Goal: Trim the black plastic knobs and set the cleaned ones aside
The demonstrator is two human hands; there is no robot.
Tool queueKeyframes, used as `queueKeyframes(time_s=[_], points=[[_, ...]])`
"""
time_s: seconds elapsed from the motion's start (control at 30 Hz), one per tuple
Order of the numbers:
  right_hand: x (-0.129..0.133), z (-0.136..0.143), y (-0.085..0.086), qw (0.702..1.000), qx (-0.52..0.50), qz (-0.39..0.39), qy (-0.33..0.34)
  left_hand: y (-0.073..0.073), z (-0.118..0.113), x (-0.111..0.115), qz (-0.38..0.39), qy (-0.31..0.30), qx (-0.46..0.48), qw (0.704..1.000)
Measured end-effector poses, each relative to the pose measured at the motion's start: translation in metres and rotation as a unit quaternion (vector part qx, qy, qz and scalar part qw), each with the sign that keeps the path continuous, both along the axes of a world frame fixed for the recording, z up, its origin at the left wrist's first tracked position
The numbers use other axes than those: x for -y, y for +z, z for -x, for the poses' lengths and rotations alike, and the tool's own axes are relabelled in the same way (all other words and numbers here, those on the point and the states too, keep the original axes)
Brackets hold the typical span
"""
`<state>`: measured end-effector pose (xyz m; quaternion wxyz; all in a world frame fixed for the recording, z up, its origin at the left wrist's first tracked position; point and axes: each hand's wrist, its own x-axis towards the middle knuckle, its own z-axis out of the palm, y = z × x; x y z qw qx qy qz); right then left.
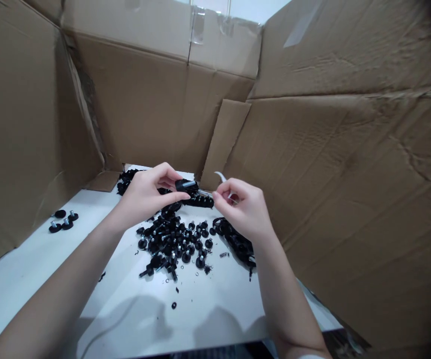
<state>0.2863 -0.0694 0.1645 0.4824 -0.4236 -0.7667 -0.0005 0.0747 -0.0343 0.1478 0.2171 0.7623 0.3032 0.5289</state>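
Note:
Between the thumb and fingers of my left hand [146, 192] is a black round-headed part with a metal stud [188, 185], tilted so the stud points right. My right hand [241, 204] is closed in a pinch on a thin, shiny tool [205, 193], whose tip reaches the black part. A curved white strip [220, 176] sticks up beside the right fingers; whether it belongs to the tool I cannot tell. Below both hands lies a heap of black studded parts [174, 239]. Just behind the held part is a row of black pieces [202, 201].
Cardboard walls [136, 104] enclose the white table [133, 319] at the back and sides. Several studded parts [66, 222] lie apart at left. Black strip-like trimmings [235, 242] lie at right, near a small coil [224, 255]. Small rings and scraps [174, 305] are scattered in front.

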Motion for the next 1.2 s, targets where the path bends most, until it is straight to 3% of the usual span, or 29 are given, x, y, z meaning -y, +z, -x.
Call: queueKeyframes(time_s=[0.07, 0.13, 0.27, 0.37, 0.47, 0.57, 0.73, 0.93, 1.2], points=[[0.002, -0.001, 0.003, 0.991, 0.014, 0.122, 0.05, -0.001, 0.0, 0.0, 0.026, -0.052, 0.053, 0.997], [0.003, -0.001, 0.005, 0.977, -0.012, 0.194, 0.084, -0.003, -0.003, 0.0, 0.05, -0.103, 0.095, 0.989], [0.002, 0.006, 0.0, 0.97, -0.167, 0.143, 0.101, -0.006, -0.011, 0.003, 0.1, -0.19, 0.139, 0.967], [0.004, 0.013, -0.006, 0.967, -0.186, 0.096, 0.143, -0.007, -0.017, 0.008, 0.106, -0.208, 0.146, 0.962], [0.007, 0.02, -0.009, 0.966, -0.178, 0.111, 0.15, -0.008, -0.021, 0.013, 0.057, -0.155, 0.123, 0.979], [0.007, 0.024, -0.009, 0.95, -0.225, 0.157, 0.149, -0.009, -0.025, 0.018, -0.046, -0.058, 0.089, 0.993], [0.007, 0.026, -0.008, 0.945, -0.249, 0.173, 0.122, -0.01, -0.031, 0.022, -0.183, 0.079, 0.05, 0.979], [0.01, 0.03, -0.011, 0.96, -0.229, 0.151, 0.062, -0.011, -0.035, 0.023, -0.25, 0.151, 0.016, 0.956], [0.008, 0.034, -0.018, 0.949, -0.278, 0.139, 0.054, -0.027, -0.04, 0.015, -0.36, 0.197, -0.027, 0.911]])
